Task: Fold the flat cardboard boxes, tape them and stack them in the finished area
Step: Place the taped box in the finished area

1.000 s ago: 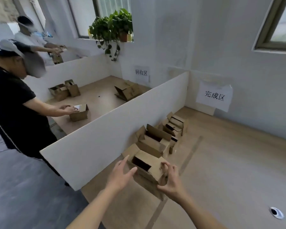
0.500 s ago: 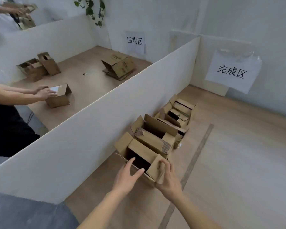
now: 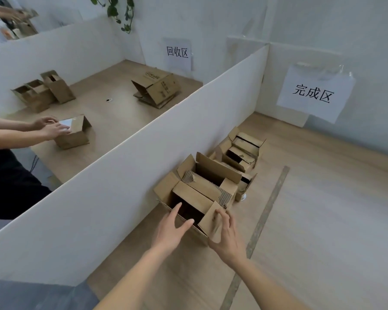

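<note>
The nearest open cardboard box [image 3: 189,198] stands on the wooden table, at the near end of a row along the white divider [image 3: 112,186]. Its flaps stick up and its inside is dark. My left hand [image 3: 173,229] has straight fingers that touch the box's near rim. My right hand [image 3: 225,233] is spread at the box's right flap [image 3: 208,217], fingertips resting on it and thumb by the near corner. Behind it stand a second open box [image 3: 213,173] and a further cluster of boxes [image 3: 244,151].
A paper sign [image 3: 314,92] hangs on the back wall. A strip of tape [image 3: 262,220] runs along the table to the right of the boxes. Beyond the divider, another person's hands [image 3: 52,127] work on a box [image 3: 74,135], with more boxes [image 3: 43,90] and flattened ones [image 3: 157,88].
The box has gone down and forward against the row by the divider. My right hand's grip on the flap has loosened into spread fingers. The view has tilted downward.
</note>
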Demonstrator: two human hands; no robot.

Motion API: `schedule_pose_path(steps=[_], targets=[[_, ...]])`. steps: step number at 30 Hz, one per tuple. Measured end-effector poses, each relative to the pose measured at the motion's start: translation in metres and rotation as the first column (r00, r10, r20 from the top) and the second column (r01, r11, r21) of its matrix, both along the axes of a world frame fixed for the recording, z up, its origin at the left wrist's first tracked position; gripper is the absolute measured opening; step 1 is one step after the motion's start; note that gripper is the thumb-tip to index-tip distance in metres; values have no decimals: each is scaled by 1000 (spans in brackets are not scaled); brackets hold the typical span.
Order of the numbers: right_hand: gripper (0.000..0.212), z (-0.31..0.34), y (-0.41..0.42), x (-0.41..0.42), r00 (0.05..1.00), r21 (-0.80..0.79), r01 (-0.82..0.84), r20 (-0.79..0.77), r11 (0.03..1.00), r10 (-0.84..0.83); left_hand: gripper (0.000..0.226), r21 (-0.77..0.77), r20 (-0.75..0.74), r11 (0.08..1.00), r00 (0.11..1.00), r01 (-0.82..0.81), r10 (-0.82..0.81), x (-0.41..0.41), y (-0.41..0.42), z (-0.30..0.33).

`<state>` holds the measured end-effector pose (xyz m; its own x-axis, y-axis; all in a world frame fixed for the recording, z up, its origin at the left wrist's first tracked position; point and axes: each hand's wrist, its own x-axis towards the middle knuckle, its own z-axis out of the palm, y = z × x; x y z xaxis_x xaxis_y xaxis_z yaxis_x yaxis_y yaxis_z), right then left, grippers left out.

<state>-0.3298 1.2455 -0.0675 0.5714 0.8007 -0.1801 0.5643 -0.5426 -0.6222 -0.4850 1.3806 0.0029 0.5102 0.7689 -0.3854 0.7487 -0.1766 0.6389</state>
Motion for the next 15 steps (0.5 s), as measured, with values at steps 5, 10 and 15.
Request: schedule_pose_path(steps=[5, 10, 15], targets=[[92, 24, -27, 5, 998, -36, -22, 57, 999, 24, 80, 119, -127, 987, 988, 104, -89, -1, -8, 32], [91, 77, -66, 11, 992, -87, 20, 124, 996, -9, 78, 314, -198, 912, 957, 265, -210, 0, -26, 79], [81, 162, -124, 13, 958, -120, 93, 281, 988, -56, 77, 468, -160, 786, 914, 403, -373, 16, -65, 137]])
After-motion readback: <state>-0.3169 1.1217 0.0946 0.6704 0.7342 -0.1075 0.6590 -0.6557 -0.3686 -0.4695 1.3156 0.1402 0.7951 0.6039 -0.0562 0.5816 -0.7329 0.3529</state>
